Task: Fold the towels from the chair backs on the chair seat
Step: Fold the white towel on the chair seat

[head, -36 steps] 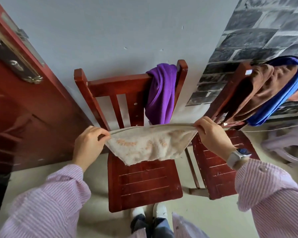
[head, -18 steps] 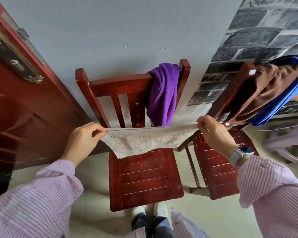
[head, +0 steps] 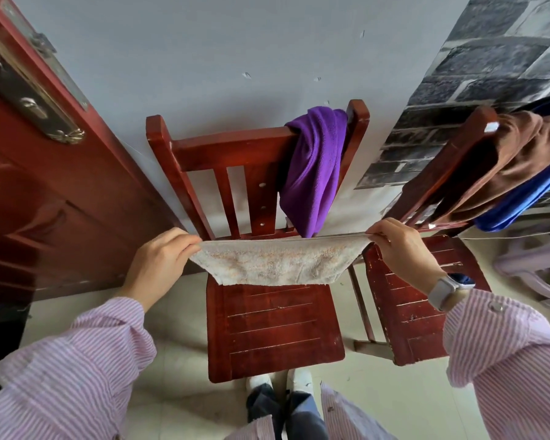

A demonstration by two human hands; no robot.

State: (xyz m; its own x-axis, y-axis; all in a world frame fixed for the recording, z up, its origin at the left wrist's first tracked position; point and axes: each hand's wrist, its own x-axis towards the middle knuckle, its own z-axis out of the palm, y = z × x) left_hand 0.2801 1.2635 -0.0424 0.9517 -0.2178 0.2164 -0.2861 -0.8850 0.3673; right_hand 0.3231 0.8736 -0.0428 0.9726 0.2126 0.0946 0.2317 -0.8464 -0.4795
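Your left hand [head: 159, 265] and right hand [head: 404, 249] pinch the towel [head: 277, 263] taut; slack could spoil the fold on the seat [head: 273, 331].

Pink-and-white striped shirt sleeves [head: 77, 376], buttoned cuffs; a watch [head: 448, 289] with pale strap beside the right cuff; dark trousers [head: 286, 414], white shoes [head: 280, 381] below.

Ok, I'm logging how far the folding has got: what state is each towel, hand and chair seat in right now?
Beige towel: stretched taut between both hands, above the seat.
Left hand: pinching its left end.
Right hand: pinching its right end.
Purple towel: draped on the chair back, unfolded.
Brown towel: draped on the second chair.
Blue towel: draped beside it.
Chair seat: bare.
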